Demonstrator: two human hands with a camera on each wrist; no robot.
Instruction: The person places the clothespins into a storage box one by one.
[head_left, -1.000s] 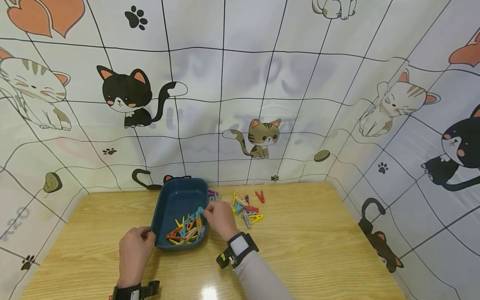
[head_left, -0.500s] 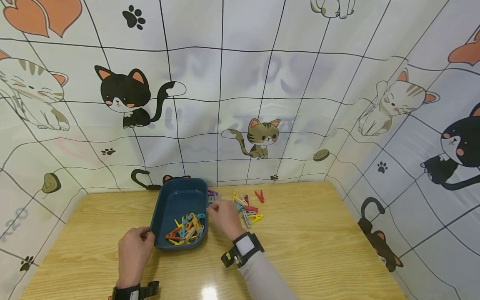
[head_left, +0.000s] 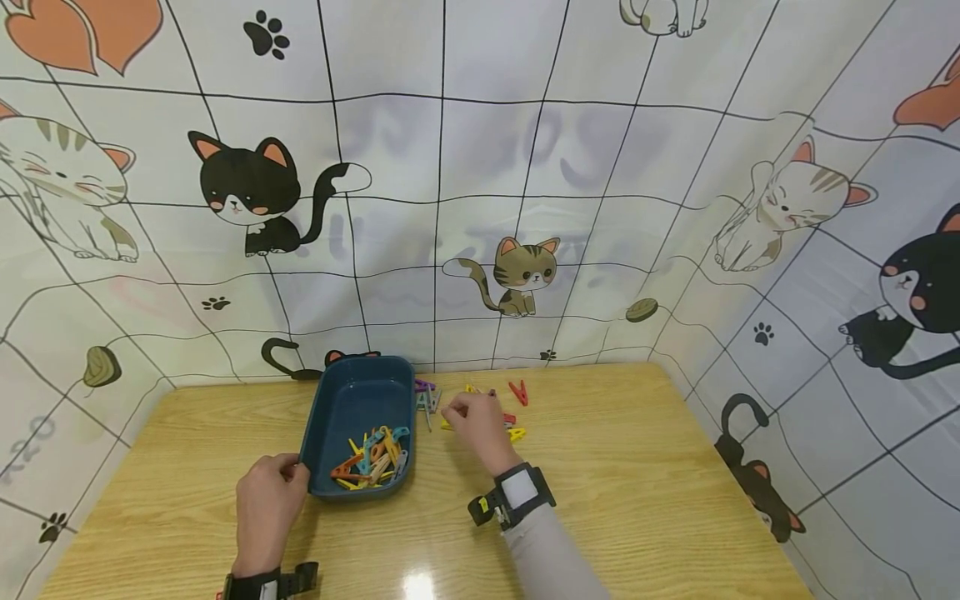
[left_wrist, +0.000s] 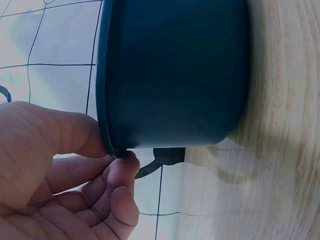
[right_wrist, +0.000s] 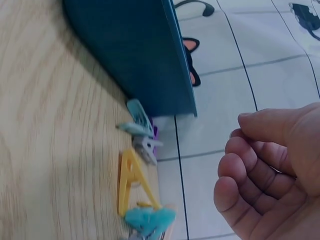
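Blue tray (head_left: 352,400), table centre-left; left hand (head_left: 266,508) at its 7 o'clock corner, thumb and fingers pinching rim. Right hand (head_left: 476,425) over loose clothespins (head_left: 517,392) at tray's 3 o'clock, fingers loosely curled, holding nothing. Pins judged light, stiff plastic, springy; take by squeezing tail ends. Count: one tray; roughly ten pins inside (head_left: 371,462), loose pile partly hidden, count uncertain.
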